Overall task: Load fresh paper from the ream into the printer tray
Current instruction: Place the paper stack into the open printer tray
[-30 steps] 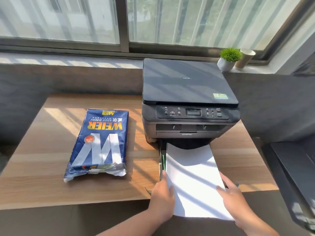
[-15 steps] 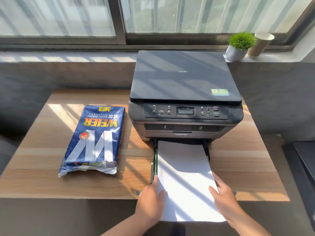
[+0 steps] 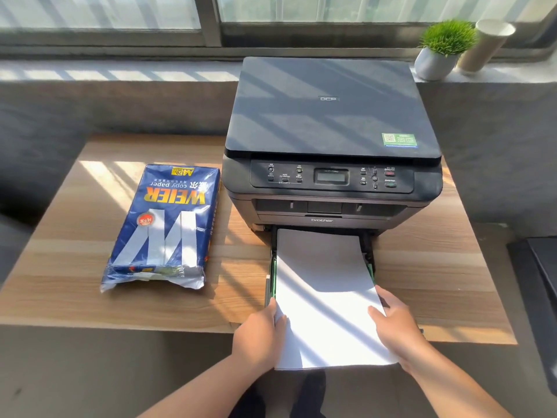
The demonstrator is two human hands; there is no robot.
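Observation:
A dark grey printer stands on a wooden table. Its paper tray is pulled out toward me, and a white paper stack lies in it, its near end sticking out past the table edge. My left hand grips the stack's near left edge. My right hand holds the near right edge, thumb on top. The blue ream, torn open at its near end, lies flat to the left of the printer.
A small potted plant and a paper cup stand on the windowsill behind the printer. A dark object sits at the right beyond the table.
The paper stack sits a little further into the tray, with both hands following it. The view has shifted, so the printer appears more central.

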